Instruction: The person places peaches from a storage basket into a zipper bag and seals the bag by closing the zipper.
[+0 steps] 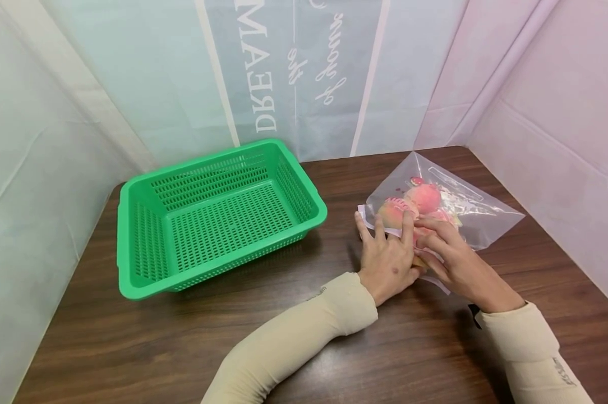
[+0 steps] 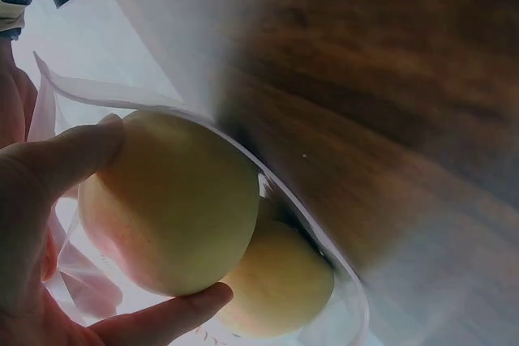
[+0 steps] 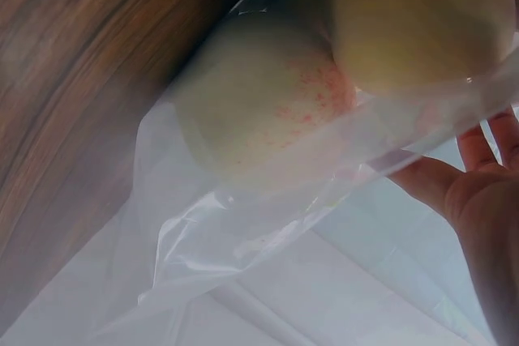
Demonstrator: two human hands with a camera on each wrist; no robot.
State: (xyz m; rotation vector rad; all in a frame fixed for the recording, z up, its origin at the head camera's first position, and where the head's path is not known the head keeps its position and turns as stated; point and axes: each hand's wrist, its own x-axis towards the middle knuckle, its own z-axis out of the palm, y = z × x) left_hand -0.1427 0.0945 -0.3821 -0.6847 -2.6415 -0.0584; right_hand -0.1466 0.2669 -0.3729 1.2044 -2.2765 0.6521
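Observation:
A clear plastic bag (image 1: 491, 210) with a printed front lies on the table at the right, with several pink and yellow peaches (image 1: 425, 197) inside. My left hand (image 1: 387, 268) reaches over the bag's mouth, fingers spread. In the left wrist view, its thumb and a finger grip a peach (image 2: 170, 200) at the opening, beside another peach (image 2: 280, 277) inside. Close by on the right, my right hand (image 1: 457, 261) holds the bag near its mouth. The right wrist view shows its fingers (image 3: 430, 180) at the film, beside a red-speckled peach (image 3: 268, 111).
A green plastic basket (image 1: 218, 264) with slotted sides stands on the left half of the dark wooden table (image 1: 263, 342). Pale cloth walls (image 1: 147, 67) close in the table at the back and both sides.

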